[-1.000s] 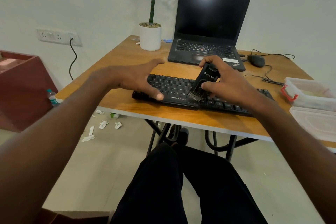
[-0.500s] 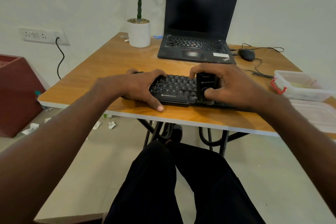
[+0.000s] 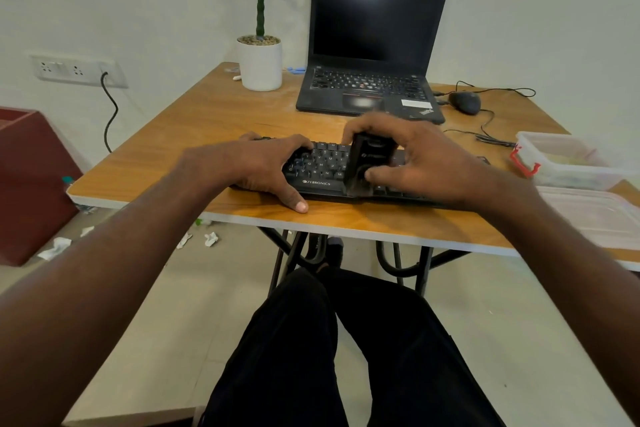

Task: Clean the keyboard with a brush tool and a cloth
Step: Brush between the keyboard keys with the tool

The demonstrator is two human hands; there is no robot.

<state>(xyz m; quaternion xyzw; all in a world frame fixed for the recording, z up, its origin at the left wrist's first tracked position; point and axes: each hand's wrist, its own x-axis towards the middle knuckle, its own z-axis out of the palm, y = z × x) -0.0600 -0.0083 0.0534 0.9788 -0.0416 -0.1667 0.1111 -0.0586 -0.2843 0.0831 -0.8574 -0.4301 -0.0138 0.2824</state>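
A: Start at the far left. What is there?

B: A dark red cabinet [image 3: 31, 180] stands on the floor, with scraps of white paper [image 3: 55, 248] lying near its foot. On the wall above is a white socket strip [image 3: 78, 69] with a black cable [image 3: 110, 111] hanging from it.

A: And on the table [image 3: 194, 135]?

B: At the back left stands a white pot with a green plant [image 3: 259, 62]. Nearer the front edge lies the black keyboard [image 3: 320, 168], lengthwise across the table, with a white brand name on its front strip.

A: What is the left hand [image 3: 258, 166] doing?

B: It clasps the keyboard's left end. The fingers curl over the far edge and the keys, and the thumb lies along the front edge with its tip on the wood.

A: Then the middle?

B: A black laptop [image 3: 374, 45] stands open behind the keyboard, its screen dark. In front of it the right hand [image 3: 415, 163] grips the black brush tool [image 3: 369, 166], fingers over its top and thumb pressed on its near face. The tool stands nearly upright on the keys around the keyboard's middle. It is blurred, so I cannot make out its bristles.

A: And to the right?

B: A black mouse [image 3: 465, 102] sits beside the laptop, its cable looping over the wood. At the right edge is a clear plastic box [image 3: 568, 163] with a red clasp, and a clear lid [image 3: 595, 215] lies flat just in front of it. Below the table, the person's legs in black trousers [image 3: 339, 357] show.
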